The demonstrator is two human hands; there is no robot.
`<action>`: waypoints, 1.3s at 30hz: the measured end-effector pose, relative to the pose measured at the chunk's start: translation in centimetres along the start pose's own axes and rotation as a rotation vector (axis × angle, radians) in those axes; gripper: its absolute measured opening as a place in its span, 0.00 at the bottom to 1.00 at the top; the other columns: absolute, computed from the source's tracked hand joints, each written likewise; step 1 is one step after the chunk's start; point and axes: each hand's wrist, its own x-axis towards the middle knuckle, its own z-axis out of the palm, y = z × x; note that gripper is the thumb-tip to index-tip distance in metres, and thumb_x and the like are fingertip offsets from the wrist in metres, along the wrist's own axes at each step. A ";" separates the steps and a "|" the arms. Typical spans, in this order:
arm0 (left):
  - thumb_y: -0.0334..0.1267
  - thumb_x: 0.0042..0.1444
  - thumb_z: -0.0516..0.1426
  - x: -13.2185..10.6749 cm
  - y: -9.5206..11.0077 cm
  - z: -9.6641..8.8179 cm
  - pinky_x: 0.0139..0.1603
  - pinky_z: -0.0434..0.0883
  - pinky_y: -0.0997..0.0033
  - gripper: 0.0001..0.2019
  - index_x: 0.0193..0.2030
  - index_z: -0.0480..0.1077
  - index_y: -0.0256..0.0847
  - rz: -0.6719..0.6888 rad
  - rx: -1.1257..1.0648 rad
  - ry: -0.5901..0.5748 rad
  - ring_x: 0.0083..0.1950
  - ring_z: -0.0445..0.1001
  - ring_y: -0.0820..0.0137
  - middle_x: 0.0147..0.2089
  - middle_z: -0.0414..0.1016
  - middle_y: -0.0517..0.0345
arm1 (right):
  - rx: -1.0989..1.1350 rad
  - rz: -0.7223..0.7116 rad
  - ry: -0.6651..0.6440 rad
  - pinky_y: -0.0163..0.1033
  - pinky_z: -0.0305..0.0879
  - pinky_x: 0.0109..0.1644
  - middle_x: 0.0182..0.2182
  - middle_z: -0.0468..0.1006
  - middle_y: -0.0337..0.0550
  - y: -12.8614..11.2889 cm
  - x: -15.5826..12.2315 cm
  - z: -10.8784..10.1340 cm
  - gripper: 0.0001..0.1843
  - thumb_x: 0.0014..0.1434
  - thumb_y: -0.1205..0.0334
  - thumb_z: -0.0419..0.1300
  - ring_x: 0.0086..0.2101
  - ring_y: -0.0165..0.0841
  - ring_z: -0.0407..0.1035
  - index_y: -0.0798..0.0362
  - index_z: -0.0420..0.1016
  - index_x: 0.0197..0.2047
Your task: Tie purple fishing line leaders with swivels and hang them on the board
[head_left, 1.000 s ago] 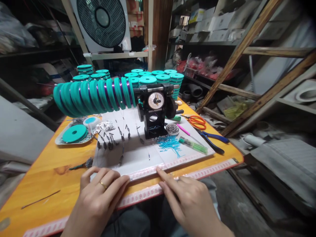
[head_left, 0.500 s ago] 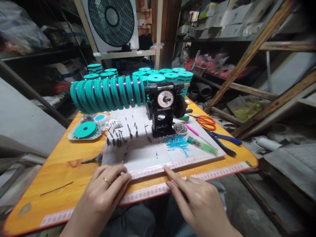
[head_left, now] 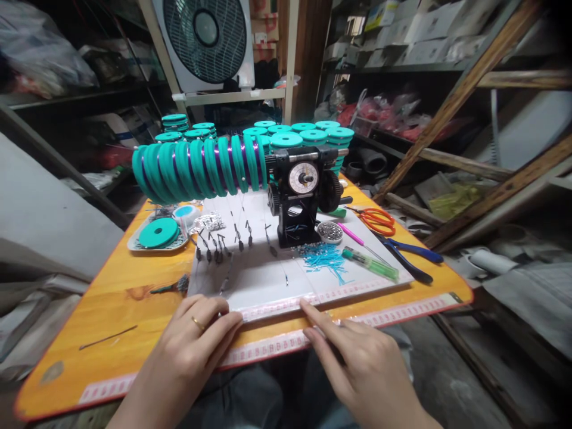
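My left hand [head_left: 190, 342] rests at the near left corner of a white board [head_left: 263, 280], its thumb and fingers pressed together; whatever they pinch is hidden. With its index finger stretched out, my right hand [head_left: 361, 354] touches a pink-and-white measuring tape [head_left: 330, 293] along the board's front edge. The thumb of that hand stands apart below, its other fingers curled. Thin lines run down over the board from a row of teal foam spools [head_left: 201, 167] on a black winding device with a dial [head_left: 304, 179]. Small dark sinkers [head_left: 241, 243] lie on the lines.
Right of the device lie cut blue tubes [head_left: 324, 257], a dish of small metal pieces [head_left: 329, 231], a green-handled tool [head_left: 370, 264], blue-handled pliers [head_left: 413, 251] and orange scissors [head_left: 378, 220]. A tray [head_left: 134, 245] with a teal spool stands left. More spools [head_left: 286, 140] stack behind.
The whole view has shifted slightly, so things sit a little further right. Both hands keep nearly the same place and pose at the board's front edge.
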 end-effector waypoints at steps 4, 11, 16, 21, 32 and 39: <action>0.26 0.66 0.53 0.1 0.0 0.3 0.48 0.62 0.65 0.07 0.47 0.70 0.35 -0.022 -0.032 0.002 0.45 0.63 0.66 0.43 0.66 0.51 | 0.001 0.006 -0.005 0.39 0.52 0.28 0.18 0.71 0.35 0.0 0.1 0.1 0.20 0.73 0.59 0.49 0.19 0.31 0.66 0.59 0.76 0.56; 0.28 0.67 0.51 0.4 -0.1 0.0 0.45 0.62 0.65 0.08 0.47 0.70 0.35 0.010 -0.031 -0.008 0.43 0.62 0.66 0.42 0.66 0.51 | -0.003 0.008 -0.014 0.40 0.52 0.28 0.18 0.72 0.35 0.0 0.0 0.1 0.20 0.72 0.60 0.49 0.20 0.32 0.66 0.59 0.75 0.57; 0.29 0.69 0.49 0.5 -0.1 0.1 0.46 0.63 0.65 0.09 0.48 0.70 0.36 0.015 -0.027 -0.012 0.44 0.63 0.66 0.42 0.67 0.52 | -0.033 -0.007 -0.002 0.40 0.51 0.29 0.17 0.69 0.35 0.0 -0.1 0.2 0.20 0.72 0.61 0.50 0.20 0.32 0.64 0.60 0.76 0.57; 0.30 0.69 0.49 0.8 -0.2 0.0 0.45 0.63 0.68 0.09 0.46 0.70 0.34 0.079 0.010 0.001 0.43 0.63 0.67 0.41 0.67 0.51 | -0.043 0.006 -0.002 0.40 0.51 0.30 0.17 0.69 0.36 -0.1 -0.1 0.2 0.20 0.72 0.62 0.50 0.21 0.33 0.64 0.59 0.75 0.58; 0.32 0.70 0.48 0.8 -0.1 -0.1 0.42 0.65 0.66 0.10 0.47 0.71 0.37 0.056 0.017 0.020 0.42 0.64 0.66 0.40 0.69 0.52 | 0.017 0.024 0.001 0.40 0.51 0.29 0.18 0.70 0.36 -0.1 -0.1 0.1 0.19 0.72 0.63 0.49 0.20 0.32 0.64 0.59 0.76 0.56; 0.30 0.68 0.50 0.8 0.0 -0.1 0.44 0.64 0.66 0.08 0.46 0.70 0.36 0.039 0.006 0.000 0.42 0.63 0.66 0.40 0.68 0.51 | 0.034 0.014 0.009 0.39 0.53 0.28 0.17 0.69 0.35 -0.1 0.1 0.0 0.20 0.72 0.64 0.48 0.19 0.31 0.64 0.61 0.77 0.55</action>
